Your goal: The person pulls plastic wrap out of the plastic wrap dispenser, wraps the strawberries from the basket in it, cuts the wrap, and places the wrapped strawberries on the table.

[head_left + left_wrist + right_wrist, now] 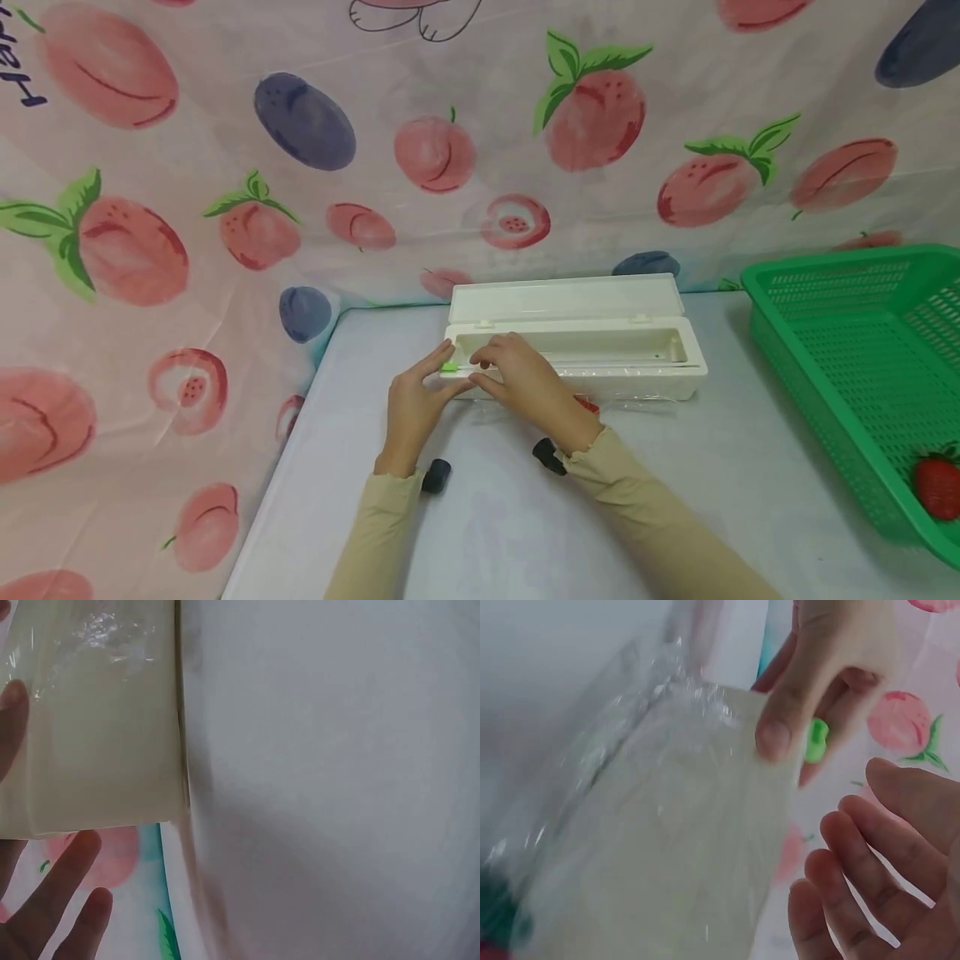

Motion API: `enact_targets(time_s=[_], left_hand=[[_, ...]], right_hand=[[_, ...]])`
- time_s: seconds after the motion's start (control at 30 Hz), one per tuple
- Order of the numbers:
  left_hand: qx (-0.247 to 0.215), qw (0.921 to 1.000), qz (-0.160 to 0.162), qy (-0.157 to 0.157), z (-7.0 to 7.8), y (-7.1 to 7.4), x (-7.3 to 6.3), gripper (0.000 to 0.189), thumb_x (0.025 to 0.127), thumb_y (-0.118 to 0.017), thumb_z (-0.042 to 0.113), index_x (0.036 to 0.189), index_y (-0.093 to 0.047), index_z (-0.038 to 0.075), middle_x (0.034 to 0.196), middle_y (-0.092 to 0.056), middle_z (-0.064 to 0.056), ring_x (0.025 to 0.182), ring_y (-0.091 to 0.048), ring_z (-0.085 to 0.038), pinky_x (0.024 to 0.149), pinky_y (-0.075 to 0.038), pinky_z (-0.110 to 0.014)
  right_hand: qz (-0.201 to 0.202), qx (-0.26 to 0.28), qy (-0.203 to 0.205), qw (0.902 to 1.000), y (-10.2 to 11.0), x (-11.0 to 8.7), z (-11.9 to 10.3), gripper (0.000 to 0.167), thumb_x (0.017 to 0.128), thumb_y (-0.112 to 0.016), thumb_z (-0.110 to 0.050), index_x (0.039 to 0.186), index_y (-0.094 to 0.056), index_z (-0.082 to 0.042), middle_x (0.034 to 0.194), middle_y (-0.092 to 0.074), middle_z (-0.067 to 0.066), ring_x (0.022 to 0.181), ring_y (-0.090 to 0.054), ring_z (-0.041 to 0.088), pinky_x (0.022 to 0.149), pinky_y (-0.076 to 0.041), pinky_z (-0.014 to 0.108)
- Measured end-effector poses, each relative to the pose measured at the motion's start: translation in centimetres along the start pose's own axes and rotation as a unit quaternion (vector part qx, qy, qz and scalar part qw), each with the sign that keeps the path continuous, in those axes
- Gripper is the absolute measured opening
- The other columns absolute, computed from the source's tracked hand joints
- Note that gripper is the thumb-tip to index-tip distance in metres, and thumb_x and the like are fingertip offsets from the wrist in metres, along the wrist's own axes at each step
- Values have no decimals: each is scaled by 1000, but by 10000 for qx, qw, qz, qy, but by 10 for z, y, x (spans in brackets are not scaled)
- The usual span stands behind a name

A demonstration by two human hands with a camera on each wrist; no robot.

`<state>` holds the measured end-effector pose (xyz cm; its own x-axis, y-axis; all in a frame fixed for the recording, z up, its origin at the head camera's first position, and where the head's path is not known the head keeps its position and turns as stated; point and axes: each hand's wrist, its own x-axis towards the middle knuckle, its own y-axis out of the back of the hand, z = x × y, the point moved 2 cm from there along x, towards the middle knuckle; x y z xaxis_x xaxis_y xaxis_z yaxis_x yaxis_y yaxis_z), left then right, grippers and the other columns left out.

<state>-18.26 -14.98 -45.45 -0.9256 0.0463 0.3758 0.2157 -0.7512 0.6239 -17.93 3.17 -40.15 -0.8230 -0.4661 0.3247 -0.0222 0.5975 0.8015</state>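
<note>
A long white cling film dispenser (645,385) lies across the table with its lid (566,300) raised at the back. My left hand (411,410) grips its left end, thumb on the front face and fingers about the end, beside a bright green slider (817,740). Near that end hovers my right hand (528,383); in the right wrist view its fingers are loosely bent, apart from the box, holding nothing. Clear film (637,406) hangs down the front onto the table. A red thing (587,405) shows there, mostly hidden by the right forearm.
At the right stands a green basket (832,417) with a strawberry (937,485) in it. Behind the table hangs a fruit-print cloth (480,100), which also runs along the left side. Small black devices (437,476) sit by both wrists.
</note>
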Motion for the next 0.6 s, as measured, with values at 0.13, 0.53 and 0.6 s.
enact_targets(time_s=[0.13, 0.53, 0.6], left_hand=[[61, 9999, 9, 117, -1, 0, 1, 58, 72, -88, 30, 125, -69, 16, 130, -65, 7, 120, -62, -17, 100, -52, -38], [66, 9997, 105, 193, -2, -2, 2, 47, 75, -88, 21, 119, -73, 17, 125, -68, 7, 88, -74, -17, 72, -60, -32], [84, 9997, 123, 210, -2, -2, 2, 47, 74, -89, 21, 118, -73, 18, 124, -68, 7, 83, -74, -17, 71, -60, -32]], right_hand=[[48, -223, 135, 9996, -15, 11, -4, 26, 87, -78, -21, 107, -75, -6, 100, -68, 7, 98, -58, 26, 91, -51, 36], [540, -340, 43, 9980, -36, 24, -11, 20, 85, -79, -18, 100, -77, -6, 89, -67, 4, 87, -60, 24, 82, -51, 36], [576, -325, -18, 9978, -37, 25, -11, 20, 85, -79, -20, 98, -77, -5, 86, -66, 3, 85, -59, 23, 80, -51, 35]])
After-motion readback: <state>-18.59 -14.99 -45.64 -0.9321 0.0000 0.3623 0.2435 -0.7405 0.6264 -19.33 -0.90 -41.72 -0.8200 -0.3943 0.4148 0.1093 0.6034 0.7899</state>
